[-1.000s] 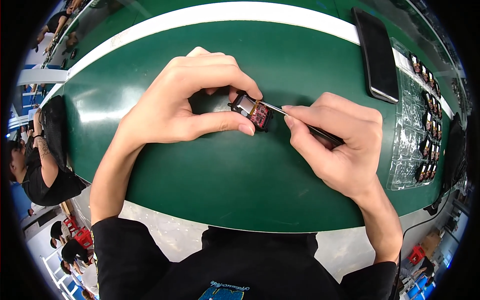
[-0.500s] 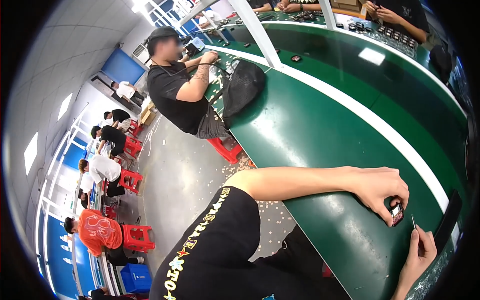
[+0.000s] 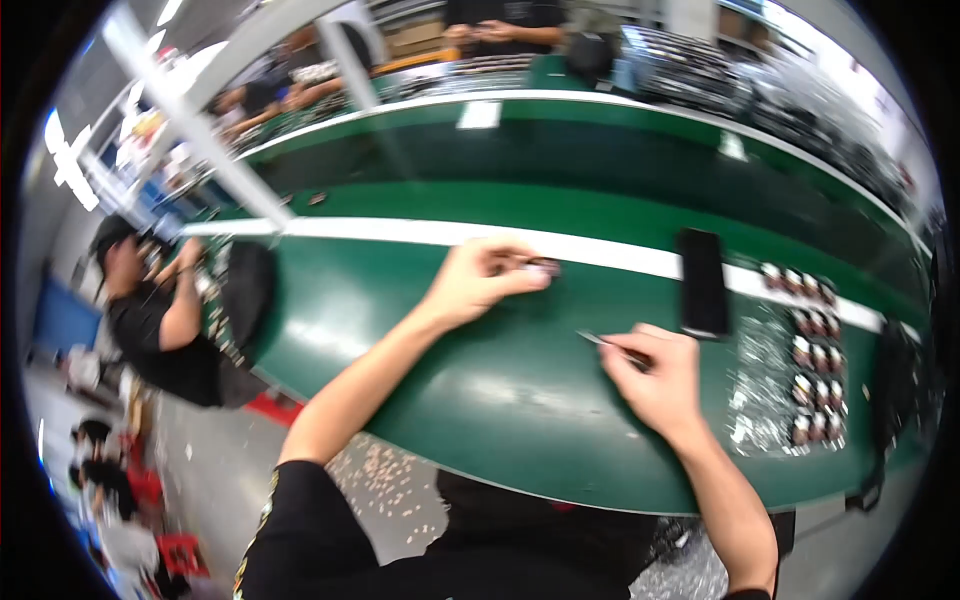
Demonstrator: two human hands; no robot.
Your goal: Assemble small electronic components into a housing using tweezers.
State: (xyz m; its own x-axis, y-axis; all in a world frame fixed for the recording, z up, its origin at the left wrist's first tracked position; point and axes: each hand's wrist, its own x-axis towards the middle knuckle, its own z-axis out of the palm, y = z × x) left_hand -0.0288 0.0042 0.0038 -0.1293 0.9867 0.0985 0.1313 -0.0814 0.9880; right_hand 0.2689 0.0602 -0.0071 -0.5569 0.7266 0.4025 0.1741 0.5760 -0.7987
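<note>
View has swung back over the bench since half a second ago; my hands now sit apart. Left hand: pinches a small dark component, blurred, mostly hidden by fingers. Right hand: closed on thin metal tweezers. Beyond it: flat black phone, glossy; shiny parts tray to its right.

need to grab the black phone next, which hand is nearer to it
Right. The right hand, holding a thin tool, sits just below-left of the black phone. The left hand is farther left, pinching a small part.
</note>
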